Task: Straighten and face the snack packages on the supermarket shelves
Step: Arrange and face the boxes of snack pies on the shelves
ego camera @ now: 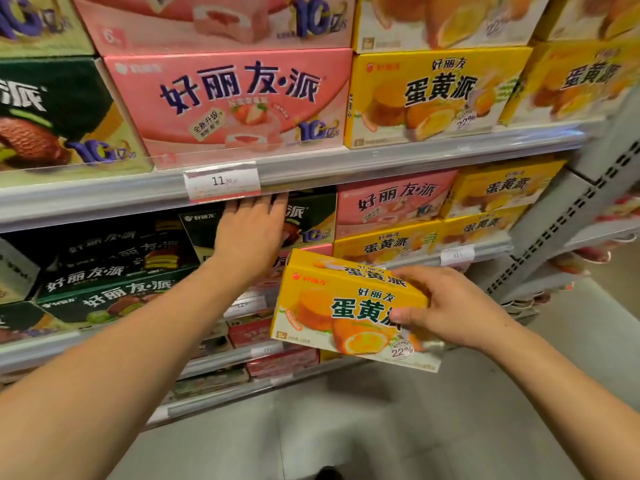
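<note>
My right hand [450,308] grips a yellow egg-yolk pie box [339,306] by its right end, held in the air in front of the lower shelves with its face toward me. My left hand [251,230] reaches under the upper shelf rail, fingers straight, resting on the front of a dark green pie box [311,220] on the second shelf. Beside that box stand a pink pie box [391,202] and stacked yellow boxes [495,192]. More dark green boxes [114,271] lie at the left, some turned at angles.
The top shelf carries large pink [228,105], yellow [429,98] and green [52,116] boxes behind a rail with a price tag [221,183]. A grey upright post [588,202] stands at the right. Lower shelves hold red packages [277,362]. Grey floor lies below.
</note>
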{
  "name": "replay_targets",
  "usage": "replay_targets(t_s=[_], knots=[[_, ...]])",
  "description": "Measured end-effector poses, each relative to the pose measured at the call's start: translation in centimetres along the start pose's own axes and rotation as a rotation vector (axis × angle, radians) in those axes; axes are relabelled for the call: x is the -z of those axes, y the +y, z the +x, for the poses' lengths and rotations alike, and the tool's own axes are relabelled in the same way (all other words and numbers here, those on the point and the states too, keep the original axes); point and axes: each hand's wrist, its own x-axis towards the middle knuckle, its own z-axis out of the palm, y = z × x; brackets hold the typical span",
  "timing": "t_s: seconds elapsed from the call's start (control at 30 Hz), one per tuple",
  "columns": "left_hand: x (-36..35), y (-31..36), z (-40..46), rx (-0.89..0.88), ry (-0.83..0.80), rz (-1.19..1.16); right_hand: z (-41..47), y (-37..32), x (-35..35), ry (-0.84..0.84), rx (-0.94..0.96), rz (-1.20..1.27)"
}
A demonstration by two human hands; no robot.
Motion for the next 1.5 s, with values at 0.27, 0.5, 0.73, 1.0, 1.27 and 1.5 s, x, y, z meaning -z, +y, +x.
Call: replay_targets(t_s=[0.27,0.5,0.73,1.0,1.27,1.5], knots=[[-1.8,-0.9,0.9,0.056,0.001,-0.030,0.1,0.5,-0.6,0.039,-0.012,-0.103],[-1.4,-4.1,-0.9,0.078,0.033,-0.001,1.2,-0.5,-2.0,0.003,0.019,-0.148],[-0.6,-9.3,-4.3,0.092,0.041,0.064,2.9,-3.5,-3.7,-0.033,0.092,-0.144],[-0.1,-15.6,-8.3,0.106,0.135,0.160,4.8,-7.4,-5.8,-0.040,0.145,-0.136],[-0.2,-19.9,-10.0,0.163,0.102,0.161,5.8,-11.2,-7.7,-0.069,0.194,-0.159],[-0.3,-20.8,-10.4,0.129,0.071,0.175,6.2,-13.3,-8.4,-0.053,0.172,-0.200]])
